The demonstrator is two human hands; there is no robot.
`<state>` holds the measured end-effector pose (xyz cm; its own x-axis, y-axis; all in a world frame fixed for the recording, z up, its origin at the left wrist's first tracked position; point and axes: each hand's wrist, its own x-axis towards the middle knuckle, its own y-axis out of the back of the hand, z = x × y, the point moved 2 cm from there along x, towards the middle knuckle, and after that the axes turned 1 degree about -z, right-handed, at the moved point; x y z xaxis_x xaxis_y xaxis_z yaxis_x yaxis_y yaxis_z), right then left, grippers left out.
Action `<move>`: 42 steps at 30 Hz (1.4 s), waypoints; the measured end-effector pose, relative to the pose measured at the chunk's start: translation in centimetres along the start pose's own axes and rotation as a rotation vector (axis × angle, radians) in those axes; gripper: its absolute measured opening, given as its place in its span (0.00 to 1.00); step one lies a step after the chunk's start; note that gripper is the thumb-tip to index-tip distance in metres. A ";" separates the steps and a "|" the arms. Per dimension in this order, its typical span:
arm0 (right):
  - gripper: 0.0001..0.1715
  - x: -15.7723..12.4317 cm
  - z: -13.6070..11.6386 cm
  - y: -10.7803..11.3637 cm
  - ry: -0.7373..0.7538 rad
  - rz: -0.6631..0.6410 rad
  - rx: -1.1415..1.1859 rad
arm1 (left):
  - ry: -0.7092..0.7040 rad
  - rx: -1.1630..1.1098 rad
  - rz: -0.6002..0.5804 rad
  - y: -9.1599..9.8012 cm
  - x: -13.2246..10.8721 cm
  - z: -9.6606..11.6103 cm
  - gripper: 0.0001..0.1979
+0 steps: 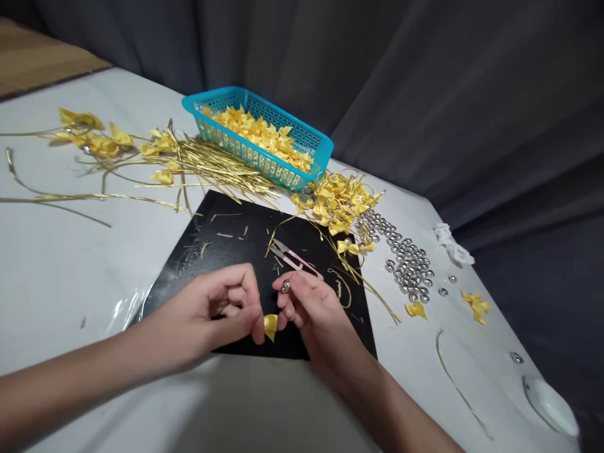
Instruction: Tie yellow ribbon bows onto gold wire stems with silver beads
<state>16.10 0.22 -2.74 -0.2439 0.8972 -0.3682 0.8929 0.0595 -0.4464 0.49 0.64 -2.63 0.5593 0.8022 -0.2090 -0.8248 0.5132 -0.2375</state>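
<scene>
My left hand [226, 308] is closed in a pinch, with a small yellow ribbon bow [270, 327] at its fingertips; part of the bow is hidden. Close beside it, my right hand [311, 305] grips a small shiny silver bead [285, 285] between thumb and forefinger. Its other fingers are curled near the bow. Both hands are over a black mat [184, 264]. Just beyond the right hand lie pink-handled scissors [295, 257], among short gold wire scraps [224, 235].
A blue basket [325, 154] of yellow bows stands at the back, beside a bundle of gold wire [221, 165]. Finished-looking bows with wire [340, 198] are heaped right of it. Loose silver beads [410, 264] spread to the right, near a white object [550, 402].
</scene>
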 end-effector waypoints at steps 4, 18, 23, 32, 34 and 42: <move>0.11 0.0 0.0 -0.1 -0.063 -0.048 0.067 | 0.020 0.034 -0.027 -0.4 0.0 0.4 0.09; 0.15 -0.4 0.3 -0.5 0.002 -0.081 -0.055 | -0.043 0.026 -0.035 -0.2 0.1 0.2 0.09; 0.15 -0.3 0.3 -0.5 0.010 -0.087 -0.063 | -0.053 -0.023 -0.054 -0.3 0.2 0.2 0.09; 0.12 -0.3 0.4 -0.5 0.037 -0.089 -0.180 | -0.036 -0.007 -0.052 -0.2 0.1 0.4 0.09; 0.12 -0.4 0.2 -0.6 0.051 -0.061 -0.234 | -0.032 0.037 -0.026 -0.1 0.1 0.3 0.09; 0.14 -0.4 0.2 -0.2 0.076 -0.042 -0.234 | -0.022 0.105 0.029 0.2 0.2 0.2 0.10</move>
<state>15.95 -0.20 -2.69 -0.2613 0.9217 -0.2866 0.9481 0.1893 -0.2556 0.46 0.96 -2.55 0.5338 0.8232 -0.1932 -0.8456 0.5177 -0.1303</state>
